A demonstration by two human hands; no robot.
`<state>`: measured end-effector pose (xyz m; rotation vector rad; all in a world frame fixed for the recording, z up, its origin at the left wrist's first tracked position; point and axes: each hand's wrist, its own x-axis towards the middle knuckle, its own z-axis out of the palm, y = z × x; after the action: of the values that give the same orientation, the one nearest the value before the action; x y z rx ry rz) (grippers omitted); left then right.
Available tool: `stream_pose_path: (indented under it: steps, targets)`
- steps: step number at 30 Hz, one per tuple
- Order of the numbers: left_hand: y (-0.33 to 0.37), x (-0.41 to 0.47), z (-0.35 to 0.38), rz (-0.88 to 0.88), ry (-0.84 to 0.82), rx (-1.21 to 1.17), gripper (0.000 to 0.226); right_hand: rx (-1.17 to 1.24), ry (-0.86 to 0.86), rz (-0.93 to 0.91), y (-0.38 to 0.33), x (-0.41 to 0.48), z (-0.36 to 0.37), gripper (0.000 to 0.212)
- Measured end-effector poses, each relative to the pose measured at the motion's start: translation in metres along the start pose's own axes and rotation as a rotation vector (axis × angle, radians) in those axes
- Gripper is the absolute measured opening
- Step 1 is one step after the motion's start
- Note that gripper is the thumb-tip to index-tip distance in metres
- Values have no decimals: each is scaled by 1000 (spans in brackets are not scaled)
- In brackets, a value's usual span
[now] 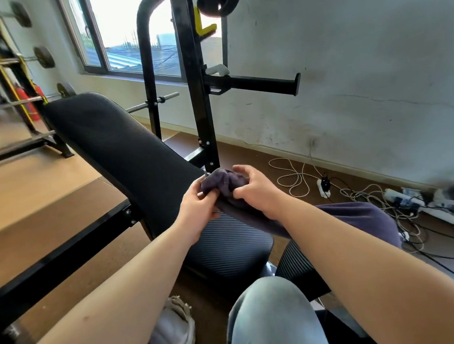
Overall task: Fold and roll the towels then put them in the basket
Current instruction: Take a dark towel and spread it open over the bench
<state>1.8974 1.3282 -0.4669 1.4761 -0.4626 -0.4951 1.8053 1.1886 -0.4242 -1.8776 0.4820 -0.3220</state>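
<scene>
pinching an edge of the bunched towel (225,184) with left hand (196,205), right hand (258,189) curled round the wad, over the table (225,243). likely hunting a corner before folding.

Two hands: left hand (196,209), right hand (254,188). One towel (224,184) between them; whether the purple cloth (363,216) at right is a second one cannot be told. One bench (116,142). One window (119,31). Three weight plates (43,57) at far left. One fire extinguisher (31,105). One shoe (172,334). Two power strips (322,188).
</scene>
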Motion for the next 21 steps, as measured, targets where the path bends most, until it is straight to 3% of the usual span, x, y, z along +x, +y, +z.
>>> stream_pose_path:
  steps: [2, 5, 8, 10, 12, 13, 16, 19, 21]
  targets:
    - [6, -1, -8, 20, 1, 42, 18, -21, -101, 7, -7, 4, 1, 38]
    - [15, -1, -17, 57, 17, 62, 10, 42, -106, 1, -17, 6, 7, 10]
    - [24, 0, -24, 73, 83, 6, 31, 292, -86, 64, -28, 11, 10, 21]
    - [30, 1, -29, 73, 117, -38, 50, 433, -82, 98, -38, 10, 11, 15]
    - [35, 2, -35, 79, 115, -66, 46, 451, -71, 67, -47, 10, 11, 5]
    - [38, 0, -38, 81, 113, -59, 37, 442, -72, 54, -50, 12, 11, 15]
    - [46, -2, -48, 122, 139, 38, 28, 280, -170, 69, -62, 18, 7, 51]
    - [56, -6, -59, 207, 175, 144, 14, -220, -271, 32, -78, 19, 6, 26]
    - [64, -9, -71, 245, 190, 211, 21, -319, -214, -10, -86, 20, 11, 14]
